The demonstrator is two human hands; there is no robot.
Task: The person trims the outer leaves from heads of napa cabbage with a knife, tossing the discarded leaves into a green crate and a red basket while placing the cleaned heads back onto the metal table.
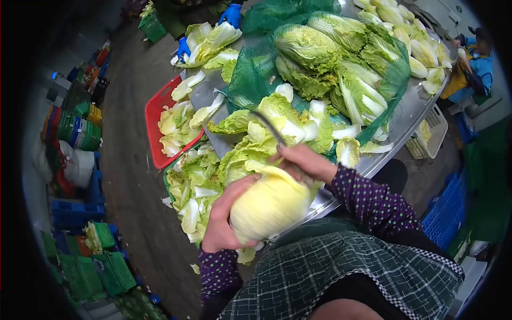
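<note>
My left hand [223, 220] is wrapped round the side of a pale yellow napa cabbage [273, 205], which is slightly smeared by motion. At the cabbage's upper right is my right hand [304, 163], its fingers closed on a knife with a dark curved blade [271, 128] pointing up and left. Loose outer leaves [248, 152] lie on the metal table just beyond both hands. Past them, several whole green cabbages [341, 58] rest in a green mesh net [256, 80].
Trimmed leaves fill a red crate [156, 128] and a heap [194, 192] left of the table. Across the table, a co-worker's blue-gloved hand [231, 16] is by a cabbage. Peeled cabbages [424, 50] lie far right. Near them is a person in blue [480, 66].
</note>
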